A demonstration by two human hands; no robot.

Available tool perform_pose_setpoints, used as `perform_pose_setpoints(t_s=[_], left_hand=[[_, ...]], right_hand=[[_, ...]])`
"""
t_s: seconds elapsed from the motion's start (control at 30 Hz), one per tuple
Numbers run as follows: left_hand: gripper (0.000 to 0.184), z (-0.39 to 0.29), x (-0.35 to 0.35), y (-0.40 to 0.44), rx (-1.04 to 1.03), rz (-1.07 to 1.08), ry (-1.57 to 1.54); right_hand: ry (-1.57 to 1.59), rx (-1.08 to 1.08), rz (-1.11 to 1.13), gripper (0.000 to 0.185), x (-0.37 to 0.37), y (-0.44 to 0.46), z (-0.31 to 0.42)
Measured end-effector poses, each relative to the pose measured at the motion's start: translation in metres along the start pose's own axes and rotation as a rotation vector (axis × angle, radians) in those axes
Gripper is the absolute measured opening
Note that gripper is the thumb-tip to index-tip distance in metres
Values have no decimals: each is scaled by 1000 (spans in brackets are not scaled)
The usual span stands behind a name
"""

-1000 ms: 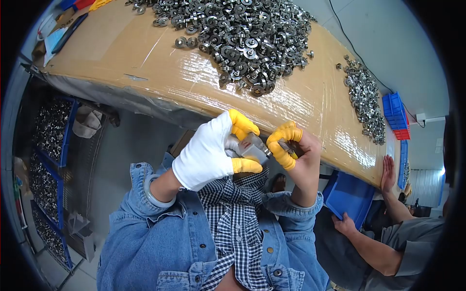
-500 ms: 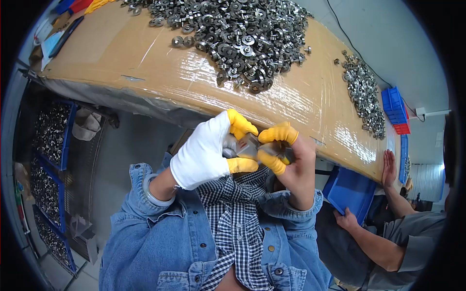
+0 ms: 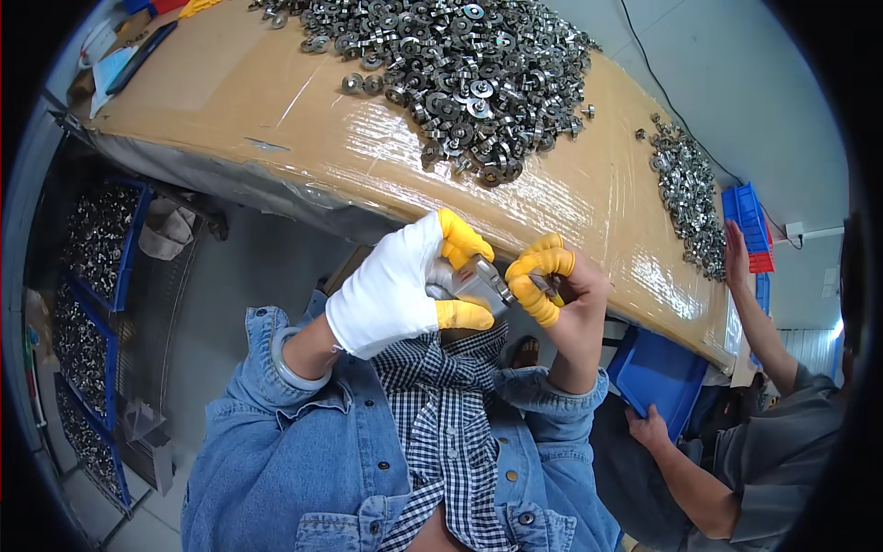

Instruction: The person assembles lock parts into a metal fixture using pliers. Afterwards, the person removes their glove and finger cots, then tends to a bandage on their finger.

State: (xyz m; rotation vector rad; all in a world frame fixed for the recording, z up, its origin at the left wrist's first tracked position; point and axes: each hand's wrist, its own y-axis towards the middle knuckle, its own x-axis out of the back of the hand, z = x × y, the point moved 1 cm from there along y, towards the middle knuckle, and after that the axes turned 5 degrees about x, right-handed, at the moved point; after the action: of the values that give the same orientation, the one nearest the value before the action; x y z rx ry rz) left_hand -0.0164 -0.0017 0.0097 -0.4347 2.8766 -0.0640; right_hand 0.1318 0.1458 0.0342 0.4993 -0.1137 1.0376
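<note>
My left hand (image 3: 391, 285), in a white glove with yellow fingertips, is closed around a grey, boxy metal piece (image 3: 474, 283) with a small reddish mark. A shiny round metal end (image 3: 497, 281) shows on the side of that piece facing my other hand. Close by on the right, my right hand (image 3: 552, 281) wears yellow finger covers and has its fingers pinched together. Something small, dark and partly yellow shows among those fingers, too covered to name. Both hands are in front of my chest, near the table edge.
A large heap of round metal parts (image 3: 469, 83) lies on the film-wrapped table (image 3: 322, 147), with a smaller heap (image 3: 688, 193) at right. Filled blue trays (image 3: 115, 248) stand low at left. A co-worker's hand (image 3: 651, 429) holds a blue bin (image 3: 658, 373) at right.
My right hand has drawn slightly right, away from the boxy piece, exposing its round end. My left hand keeps its hold. The co-worker's far hand has moved farther up along the table edge.
</note>
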Motion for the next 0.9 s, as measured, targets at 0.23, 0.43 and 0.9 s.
perform_pose_setpoints(t_s=[0.23,0.43,0.9], left_hand=[[57,-4,-1,0,26,15,-36],[58,-5,-1,-1,4,-12,91],[45,14,3,-2,-186,70,-171]], right_hand=[[-116,62,13,21,2,-1,3],[-162,28,-28,21,-3,-3,4],[-610,411,-34,30,-8,-4,30]])
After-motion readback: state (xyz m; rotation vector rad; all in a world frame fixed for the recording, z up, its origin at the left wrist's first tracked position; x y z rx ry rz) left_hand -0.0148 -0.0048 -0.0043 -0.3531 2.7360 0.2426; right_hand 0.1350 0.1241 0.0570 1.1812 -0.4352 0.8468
